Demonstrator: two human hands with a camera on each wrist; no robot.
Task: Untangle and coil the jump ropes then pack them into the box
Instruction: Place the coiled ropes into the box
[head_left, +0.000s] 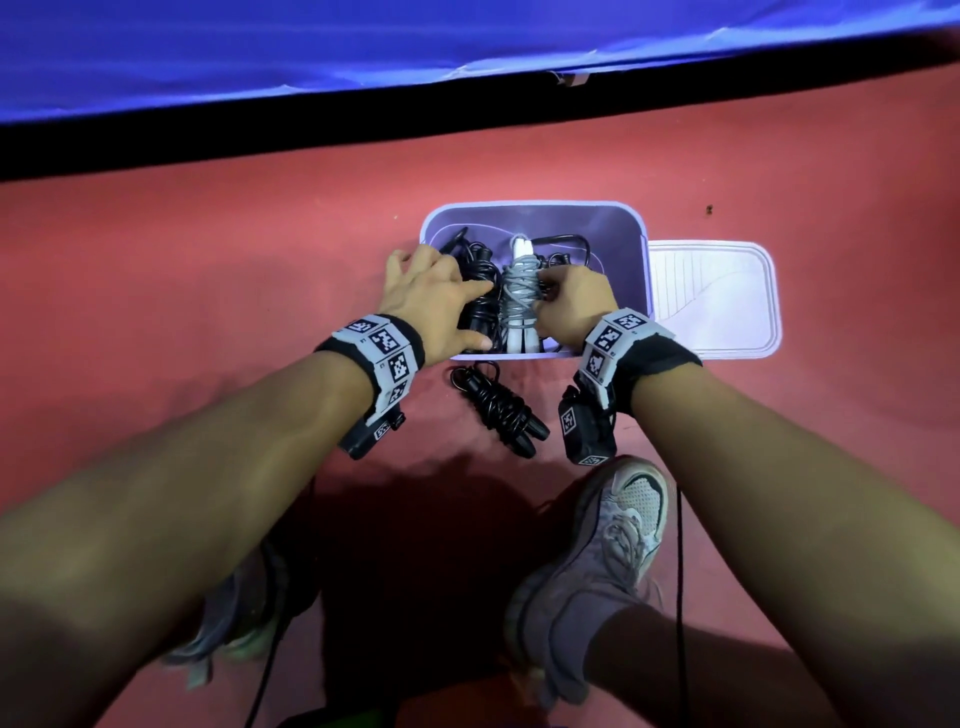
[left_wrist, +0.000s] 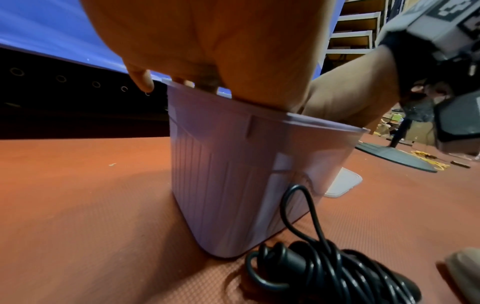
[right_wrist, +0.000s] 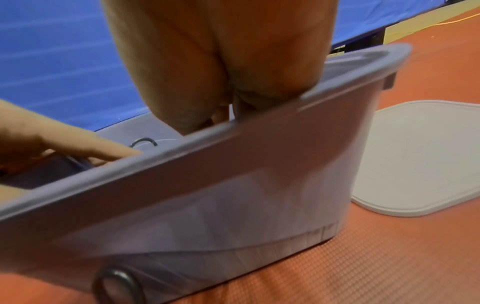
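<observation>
A purple box (head_left: 638, 234) stands open on the red floor. Inside it lie black coiled ropes (head_left: 480, 306) at the left and a grey coiled rope with white handles (head_left: 518, 296) in the middle. My left hand (head_left: 441, 301) rests on the black coil with straight fingers (right_wrist: 91, 148) reaching toward the grey one. My right hand (head_left: 569, 304) curls its fingers round the grey rope's right side. One more black coiled rope (head_left: 498, 410) (left_wrist: 324, 273) lies on the floor just in front of the box (left_wrist: 233, 164). Both wrist views see only the box wall (right_wrist: 233, 185) and palms.
The box's pale lid (head_left: 717, 301) (right_wrist: 428, 154) lies flat on the floor to the right of the box. A blue mat with a black edge (head_left: 363, 124) runs across behind. My two shoes (head_left: 587, 582) stand close to the loose rope.
</observation>
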